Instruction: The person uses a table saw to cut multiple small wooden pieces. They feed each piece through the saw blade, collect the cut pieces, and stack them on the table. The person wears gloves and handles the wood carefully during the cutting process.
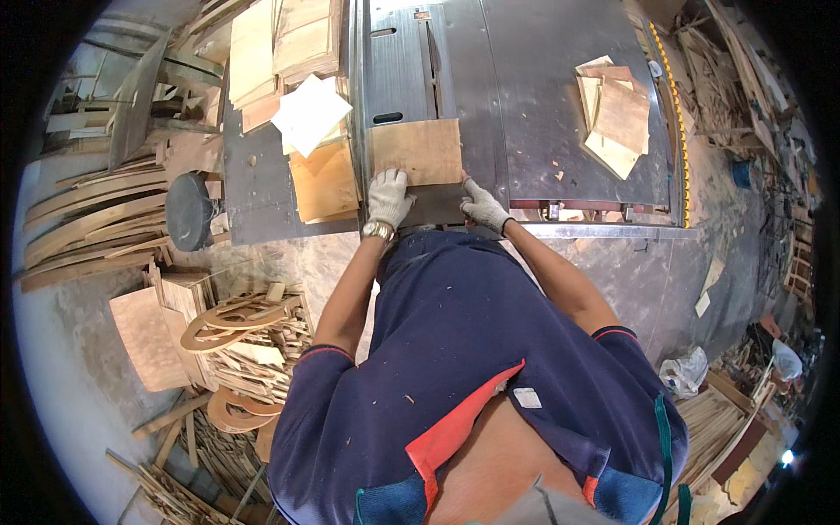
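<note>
A rectangular plywood piece (416, 152) lies flat on the dark metal saw table (560, 114), just on the near side of the long slot with the saw blade (432, 66). My left hand (390, 198), in a pale knitted glove with a watch at the wrist, has its fingertips on the plywood's near left edge. At the near right corner, my gloved right hand (484, 208) grips the side with its raised finger while its other fingers curl in. Both hands sit close to the table's front edge, well apart from the blade.
Left of the blade, stacks of plywood sheets (306, 39) stand beside a loose orange-brown sheet pile (325, 182). Several cut pieces (617, 114) lie on the right side. A round black stool (189, 212) stands at the left, above wood offcuts (254, 354) on the floor.
</note>
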### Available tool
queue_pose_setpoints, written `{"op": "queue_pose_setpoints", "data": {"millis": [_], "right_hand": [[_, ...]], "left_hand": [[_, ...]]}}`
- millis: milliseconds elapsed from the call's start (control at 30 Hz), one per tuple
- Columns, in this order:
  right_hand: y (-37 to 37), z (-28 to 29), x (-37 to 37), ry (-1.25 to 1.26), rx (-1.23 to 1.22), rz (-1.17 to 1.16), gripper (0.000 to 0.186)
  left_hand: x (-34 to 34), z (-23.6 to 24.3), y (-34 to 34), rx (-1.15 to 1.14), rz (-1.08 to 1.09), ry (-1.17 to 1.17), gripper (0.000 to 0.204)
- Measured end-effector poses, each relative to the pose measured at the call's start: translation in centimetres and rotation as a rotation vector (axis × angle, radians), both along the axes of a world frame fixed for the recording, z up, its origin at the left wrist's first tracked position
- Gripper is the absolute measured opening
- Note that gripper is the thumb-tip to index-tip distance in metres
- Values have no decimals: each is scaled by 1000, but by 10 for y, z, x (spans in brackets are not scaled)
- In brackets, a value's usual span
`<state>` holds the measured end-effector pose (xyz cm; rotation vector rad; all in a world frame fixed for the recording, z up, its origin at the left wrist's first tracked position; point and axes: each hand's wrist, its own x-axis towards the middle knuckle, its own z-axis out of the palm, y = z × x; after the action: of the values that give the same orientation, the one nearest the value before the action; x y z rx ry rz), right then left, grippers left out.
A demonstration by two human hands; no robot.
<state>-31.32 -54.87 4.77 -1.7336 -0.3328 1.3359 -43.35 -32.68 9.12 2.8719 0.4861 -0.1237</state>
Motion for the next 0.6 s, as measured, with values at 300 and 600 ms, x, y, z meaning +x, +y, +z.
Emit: {"op": "queue_pose_setpoints", "data": {"millis": [300,600], "right_hand": [[-17,-13,38,-50,110,-344,68],[-41,-7,56,-43,107,-503,59]], "left_hand": [[35,-61,47,24,-64,259,67],[83,-63,82,-18,-64,197,69]]}}
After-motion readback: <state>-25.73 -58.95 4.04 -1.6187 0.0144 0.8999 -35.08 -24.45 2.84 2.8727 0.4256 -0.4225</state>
